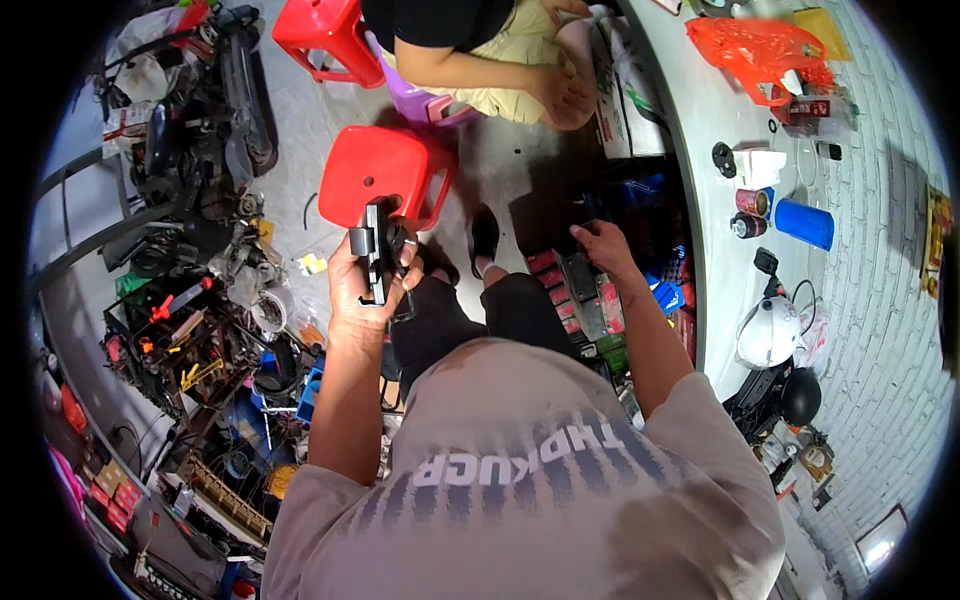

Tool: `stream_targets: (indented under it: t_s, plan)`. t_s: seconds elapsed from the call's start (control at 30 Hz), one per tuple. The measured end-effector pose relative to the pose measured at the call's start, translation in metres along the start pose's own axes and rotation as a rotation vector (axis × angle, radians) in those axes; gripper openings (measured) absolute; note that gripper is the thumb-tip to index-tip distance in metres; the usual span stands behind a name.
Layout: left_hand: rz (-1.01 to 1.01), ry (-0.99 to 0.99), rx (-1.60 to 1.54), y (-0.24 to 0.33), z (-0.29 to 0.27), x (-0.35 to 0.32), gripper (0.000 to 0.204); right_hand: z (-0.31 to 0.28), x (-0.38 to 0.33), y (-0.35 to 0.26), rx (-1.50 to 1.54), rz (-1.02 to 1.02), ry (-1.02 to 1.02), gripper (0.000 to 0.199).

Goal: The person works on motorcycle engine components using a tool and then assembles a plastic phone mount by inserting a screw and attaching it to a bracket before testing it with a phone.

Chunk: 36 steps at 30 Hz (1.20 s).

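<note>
A black metal part (374, 250), bracket-like with a long plate and a lug on its side, stands upright in my left hand (350, 285). My fingers wrap round its lower portion, just in front of the red plastic stool (366, 175). To the right, my right hand (603, 246) reaches out over the stacked small red and grey boxes (570, 290) below the table. Its fingers are apart, and I see nothing in them. Whether a fingertip touches anything in the dark space there I cannot tell.
Another person (480, 60) sits ahead on a purple stool (415, 105), beside a second red stool (320, 35). A long white table (715, 290) runs along the right, bearing a white helmet (768, 332) and a blue cylinder (804, 225). Tools and machine parts (200, 330) crowd the left.
</note>
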<state>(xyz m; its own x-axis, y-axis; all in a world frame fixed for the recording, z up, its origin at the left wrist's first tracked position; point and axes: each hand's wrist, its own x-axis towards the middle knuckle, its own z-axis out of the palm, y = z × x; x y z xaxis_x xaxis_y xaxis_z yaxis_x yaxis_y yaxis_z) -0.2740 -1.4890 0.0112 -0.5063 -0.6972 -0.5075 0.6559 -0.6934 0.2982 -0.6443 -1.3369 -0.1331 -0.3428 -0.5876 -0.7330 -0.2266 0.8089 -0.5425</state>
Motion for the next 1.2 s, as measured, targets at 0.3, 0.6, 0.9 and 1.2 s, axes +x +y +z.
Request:
stream_targets:
  t_s: [0.3,0.6,0.9,1.2]
  plan:
    - [0.034,0.105,-0.004,0.007,-0.176,0.092,0.049,0.097,0.165,0.109,-0.385,0.097,-0.029,0.037]
    - [0.285,-0.168,-0.429,0.028,-0.393,0.165,0.047,0.218,0.442,0.227,-0.237,0.182,0.098,0.052]
    - [0.624,0.032,-0.518,0.001,-0.442,0.114,0.021,0.262,0.636,0.257,-0.880,-0.084,0.313,0.078]
    - [0.466,-0.049,-0.377,0.004,-0.405,0.145,0.025,0.318,0.582,0.261,0.121,0.200,-0.118,0.039]
